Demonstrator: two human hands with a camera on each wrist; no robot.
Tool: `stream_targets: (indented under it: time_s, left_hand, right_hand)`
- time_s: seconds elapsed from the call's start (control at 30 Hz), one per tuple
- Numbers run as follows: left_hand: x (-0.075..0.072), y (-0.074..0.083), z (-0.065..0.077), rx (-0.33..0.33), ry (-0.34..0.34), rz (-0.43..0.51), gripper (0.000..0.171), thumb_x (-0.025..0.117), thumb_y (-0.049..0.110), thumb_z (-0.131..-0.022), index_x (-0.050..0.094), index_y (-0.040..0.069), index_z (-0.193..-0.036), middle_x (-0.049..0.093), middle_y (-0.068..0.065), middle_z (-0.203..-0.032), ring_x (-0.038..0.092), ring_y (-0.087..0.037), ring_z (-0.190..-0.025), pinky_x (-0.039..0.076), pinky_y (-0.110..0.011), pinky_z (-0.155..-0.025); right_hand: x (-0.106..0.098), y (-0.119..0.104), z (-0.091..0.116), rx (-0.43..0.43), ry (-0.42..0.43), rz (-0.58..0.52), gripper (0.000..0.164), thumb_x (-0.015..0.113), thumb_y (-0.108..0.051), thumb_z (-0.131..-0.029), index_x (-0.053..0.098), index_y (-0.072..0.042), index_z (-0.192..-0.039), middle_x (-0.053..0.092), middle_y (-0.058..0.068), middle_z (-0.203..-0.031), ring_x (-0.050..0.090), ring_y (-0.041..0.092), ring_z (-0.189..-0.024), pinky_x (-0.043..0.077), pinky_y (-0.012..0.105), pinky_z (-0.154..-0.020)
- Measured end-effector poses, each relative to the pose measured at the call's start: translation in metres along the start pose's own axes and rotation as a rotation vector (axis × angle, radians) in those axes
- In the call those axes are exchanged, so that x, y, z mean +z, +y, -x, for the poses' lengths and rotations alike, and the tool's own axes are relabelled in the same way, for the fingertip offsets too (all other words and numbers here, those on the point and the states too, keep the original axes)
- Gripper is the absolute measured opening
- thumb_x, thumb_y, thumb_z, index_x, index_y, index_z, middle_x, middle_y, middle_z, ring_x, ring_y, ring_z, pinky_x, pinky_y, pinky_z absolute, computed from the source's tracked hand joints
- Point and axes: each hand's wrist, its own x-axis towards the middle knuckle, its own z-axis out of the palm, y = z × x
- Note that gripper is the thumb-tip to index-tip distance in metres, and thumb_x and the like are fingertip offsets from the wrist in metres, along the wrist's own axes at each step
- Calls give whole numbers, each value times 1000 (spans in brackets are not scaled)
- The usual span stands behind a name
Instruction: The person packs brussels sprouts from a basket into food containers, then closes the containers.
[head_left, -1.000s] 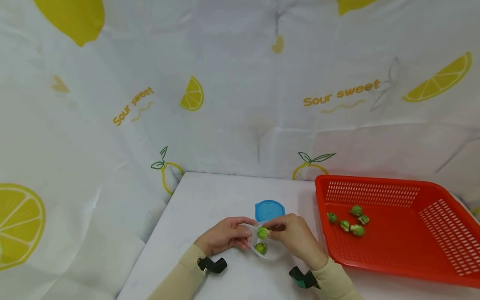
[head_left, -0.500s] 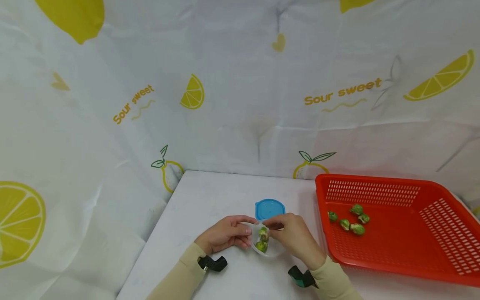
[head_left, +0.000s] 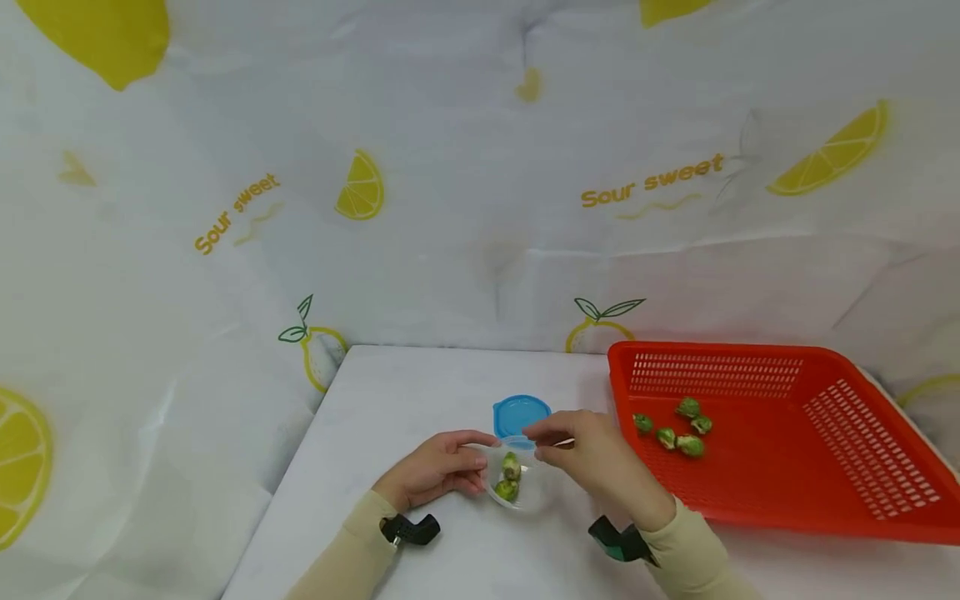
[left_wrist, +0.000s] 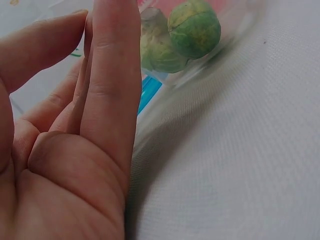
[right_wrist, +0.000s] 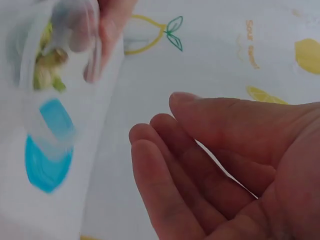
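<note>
My left hand (head_left: 438, 468) grips a small clear plastic container (head_left: 538, 493) at its left side, thumb over the rim. Two Brussels sprouts lie inside: one sprout (head_left: 507, 490) towards me and another (head_left: 512, 467) just beyond it. The left wrist view shows the rounder sprout (left_wrist: 195, 29) through the clear wall, fingers hiding part of the other. My right hand (head_left: 600, 458) hovers over the container's right side, fingers loosely bent. From the right wrist, that hand (right_wrist: 215, 170) shows nothing between thumb and fingertips. A blue lid (head_left: 521, 413) rests on the table just behind the container.
A red plastic basket (head_left: 780, 458) with slotted walls stands on the right of the white table (head_left: 405, 392). Several Brussels sprouts (head_left: 688, 446) lie at its left end. A white cloth backdrop (head_left: 450, 275) printed with lemons rises behind and at left.
My right hand has let go of a sprout, which now lies in the container with the other one. That hand has drawn back slightly right. The head view has turned a little right.
</note>
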Motion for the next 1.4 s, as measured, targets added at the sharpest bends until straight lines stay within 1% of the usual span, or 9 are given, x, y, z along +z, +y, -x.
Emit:
stream_targets:
  time_s: [0.1,0.27,0.43,0.6,0.77,0.9,1.0,1.2,1.4]
  left_hand:
    - [-1,-1,3,5,3,10,48,66,14,-108,55,7,-155,74,-4,-97,76,-12,-83,67,-27,-82]
    - [-2,-3,5,19,-17,19,49,66,13,-109,53,6,-156,75,-4,-97,76,-11,-84,67,-26,-82]
    - [-2,-1,5,20,-20,19,50,66,14,-109,53,5,-156,75,-4,-96,76,-11,-84,67,-25,-81]
    - [-4,-1,7,6,-12,18,51,66,15,-109,51,5,-157,75,-4,-97,76,-11,-84,66,-25,-81]
    - [-8,-4,8,-6,1,24,50,65,14,-109,52,5,-156,75,-4,-96,76,-11,-84,66,-25,-81]
    - [-8,-5,9,1,-5,30,50,65,14,-110,51,4,-157,75,-3,-95,76,-10,-83,66,-24,-81]
    - [-7,-5,9,2,-15,38,50,63,14,-110,51,5,-157,76,-3,-95,76,-10,-83,66,-24,-81]
    - [-5,-3,7,3,-23,46,49,62,13,-111,51,5,-157,76,-3,-94,76,-9,-82,66,-24,-80]
    - [0,0,4,10,-41,30,53,65,16,-109,49,3,-158,76,-3,-95,76,-10,-83,66,-24,-81]
  right_hand:
    - [-26,1,3,-15,-28,6,23,81,-15,-98,83,-19,-120,81,0,-115,74,15,-102,68,41,-91]
    - [-81,19,7,-6,-28,104,26,82,-21,-98,82,-22,-124,80,-1,-120,73,17,-105,67,35,-86]
    - [-135,61,6,50,-77,132,33,82,-30,-97,80,-24,-129,79,-2,-126,72,16,-109,62,28,-85]
    - [-165,111,5,101,-156,85,37,79,-27,-100,77,-15,-134,80,3,-125,75,15,-106,62,24,-86]
    - [-177,150,5,138,-234,23,42,77,-24,-101,73,-5,-138,77,12,-132,75,16,-112,61,24,-90]
    - [-177,168,4,158,-255,17,41,78,-21,-100,73,-2,-137,78,14,-131,75,20,-114,63,33,-95]
    - [-176,175,4,178,-256,29,39,80,-19,-98,76,-2,-133,79,13,-128,75,20,-112,62,34,-95]
    - [-174,179,5,169,-266,46,36,80,-16,-97,77,-1,-130,79,14,-127,74,20,-111,59,26,-88]
    - [-172,185,6,186,-264,66,32,82,-14,-95,80,-4,-126,80,12,-123,73,24,-112,60,30,-90]
